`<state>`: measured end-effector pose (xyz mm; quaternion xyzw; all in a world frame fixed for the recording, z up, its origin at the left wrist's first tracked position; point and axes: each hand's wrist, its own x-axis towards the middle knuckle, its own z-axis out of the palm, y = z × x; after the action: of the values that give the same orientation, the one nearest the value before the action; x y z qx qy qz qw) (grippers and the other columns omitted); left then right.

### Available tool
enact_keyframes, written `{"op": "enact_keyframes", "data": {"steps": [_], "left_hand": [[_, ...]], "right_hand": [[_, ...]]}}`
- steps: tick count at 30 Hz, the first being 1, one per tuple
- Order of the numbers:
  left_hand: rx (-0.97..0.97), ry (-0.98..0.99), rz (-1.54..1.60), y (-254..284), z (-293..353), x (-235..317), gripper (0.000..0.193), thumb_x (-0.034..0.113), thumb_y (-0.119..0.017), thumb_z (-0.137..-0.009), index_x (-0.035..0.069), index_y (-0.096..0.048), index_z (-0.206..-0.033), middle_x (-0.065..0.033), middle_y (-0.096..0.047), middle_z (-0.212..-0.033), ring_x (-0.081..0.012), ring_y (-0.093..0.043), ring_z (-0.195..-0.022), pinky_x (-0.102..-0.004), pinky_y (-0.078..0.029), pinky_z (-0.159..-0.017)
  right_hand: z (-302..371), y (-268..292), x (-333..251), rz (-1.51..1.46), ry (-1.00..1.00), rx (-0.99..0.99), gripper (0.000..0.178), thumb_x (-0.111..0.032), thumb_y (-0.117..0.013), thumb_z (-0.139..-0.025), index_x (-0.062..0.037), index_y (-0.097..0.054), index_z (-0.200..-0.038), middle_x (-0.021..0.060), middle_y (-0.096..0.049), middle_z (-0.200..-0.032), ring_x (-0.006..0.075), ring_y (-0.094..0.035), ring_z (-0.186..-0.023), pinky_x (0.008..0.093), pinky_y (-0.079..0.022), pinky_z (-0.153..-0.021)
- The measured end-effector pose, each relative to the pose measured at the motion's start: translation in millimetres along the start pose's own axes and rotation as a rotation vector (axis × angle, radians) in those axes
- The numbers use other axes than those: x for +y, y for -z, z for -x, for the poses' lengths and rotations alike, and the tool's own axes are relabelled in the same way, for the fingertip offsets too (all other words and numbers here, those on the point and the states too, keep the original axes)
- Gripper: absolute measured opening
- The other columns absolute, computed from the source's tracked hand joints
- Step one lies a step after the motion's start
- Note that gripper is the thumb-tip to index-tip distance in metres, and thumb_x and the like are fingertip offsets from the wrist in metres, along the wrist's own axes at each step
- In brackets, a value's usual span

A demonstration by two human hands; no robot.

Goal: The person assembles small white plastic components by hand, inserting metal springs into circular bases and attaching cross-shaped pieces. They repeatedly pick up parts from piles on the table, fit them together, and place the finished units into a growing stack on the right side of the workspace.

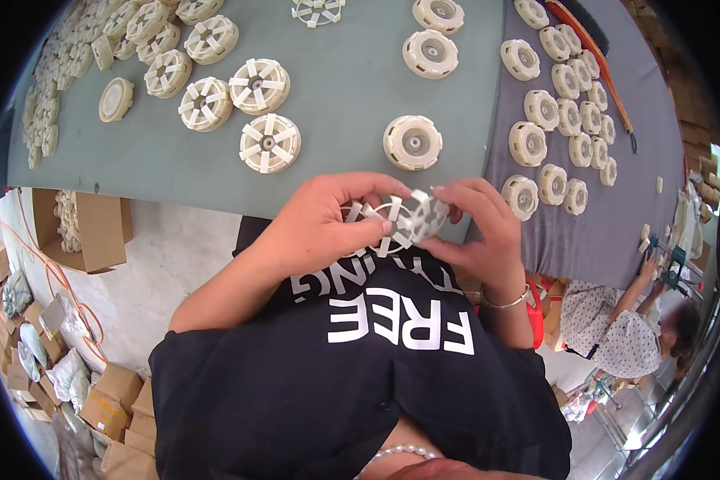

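Close to my chest, just off the table's near edge, both hands are closed on white plastic parts. My left hand (pixel 318 222) pinches a white spoked ring (pixel 394 226) between thumb and fingers. In my right hand (pixel 485 228), thumb and fingers grip a pale round piece (pixel 430 218) that is smeared by motion. The two parts touch or overlap; whether they are joined I cannot tell. Beyond my hands on the table lie a cream wheel-shaped part with a grey centre (pixel 413 143) and a spoked wheel-shaped part (pixel 270 144).
The grey-green table (pixel 336 104) carries many spoked wheels at the far left. On a grey cloth (pixel 552 232) to the right stand rows of cream wheels beside an orange-handled brush (pixel 592 56). A cardboard box (pixel 96 232) sits below left. Another person (pixel 616 328) works at the right.
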<state>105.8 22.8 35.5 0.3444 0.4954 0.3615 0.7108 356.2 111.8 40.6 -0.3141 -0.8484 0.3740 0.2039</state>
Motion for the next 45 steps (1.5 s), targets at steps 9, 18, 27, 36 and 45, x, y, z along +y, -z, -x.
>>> {"op": "enact_keyframes", "data": {"steps": [9, 18, 27, 36, 45], "left_hand": [[0.200, -0.176, -0.114, 4, -5, -7, 0.041, 0.005, -0.070, -0.092, 0.010, -0.073, -0.132, 0.0063, -0.063, -0.090, -0.0010, -0.052, -0.076, -0.0213, -0.042, -0.067], [0.383, -0.464, -0.708, -8, -4, -3, 0.062, 0.005, -0.067, -0.088, 0.016, -0.062, -0.149, -0.0095, -0.069, -0.091, -0.0211, -0.065, -0.072, -0.0343, -0.054, -0.068], [0.327, -0.204, -0.877, -4, 0, 20, 0.056, 0.006, -0.066, -0.089, 0.015, -0.064, -0.144, -0.0157, -0.074, -0.101, -0.0332, -0.069, -0.081, -0.0415, -0.057, -0.076], [0.159, -0.119, -0.253, 6, 14, -6, 0.026, 0.014, -0.069, -0.102, 0.003, -0.073, -0.125, -0.0012, -0.073, -0.105, -0.0068, -0.061, -0.088, -0.0259, -0.051, -0.076], [0.098, -0.139, 0.178, 7, 8, -18, 0.044, 0.009, -0.060, -0.103, 0.003, -0.055, -0.147, -0.0018, -0.070, -0.108, -0.0039, -0.063, -0.085, -0.0194, -0.049, -0.068]], "right_hand": [[-28, -1, 5, -0.115, -0.085, 0.278, 0.058, -0.014, -0.096, -0.073, -0.0016, -0.073, -0.124, 0.0092, -0.069, -0.122, 0.0116, -0.067, -0.076, 0.0268, -0.057, -0.063], [-51, -17, -2, 0.199, -0.124, 0.140, 0.057, -0.025, -0.094, -0.078, -0.0068, -0.075, -0.128, 0.0058, -0.068, -0.114, 0.0153, -0.066, -0.071, 0.0304, -0.057, -0.066], [-53, -23, 4, 0.263, -0.161, 0.072, 0.059, -0.031, -0.090, -0.081, -0.0057, -0.071, -0.131, 0.0105, -0.066, -0.116, 0.0266, -0.069, -0.083, 0.0372, -0.058, -0.075], [-122, -25, 29, 0.384, -0.102, 0.337, 0.053, -0.034, -0.083, -0.090, -0.0134, -0.068, -0.136, 0.0114, -0.067, -0.128, 0.0328, -0.072, -0.102, 0.0435, -0.059, -0.087], [-52, -11, 4, 0.263, -0.209, 0.086, 0.058, -0.022, -0.085, -0.087, -0.0169, -0.067, -0.142, 0.0095, -0.068, -0.130, 0.0320, -0.073, -0.099, 0.0402, -0.060, -0.080]]}}
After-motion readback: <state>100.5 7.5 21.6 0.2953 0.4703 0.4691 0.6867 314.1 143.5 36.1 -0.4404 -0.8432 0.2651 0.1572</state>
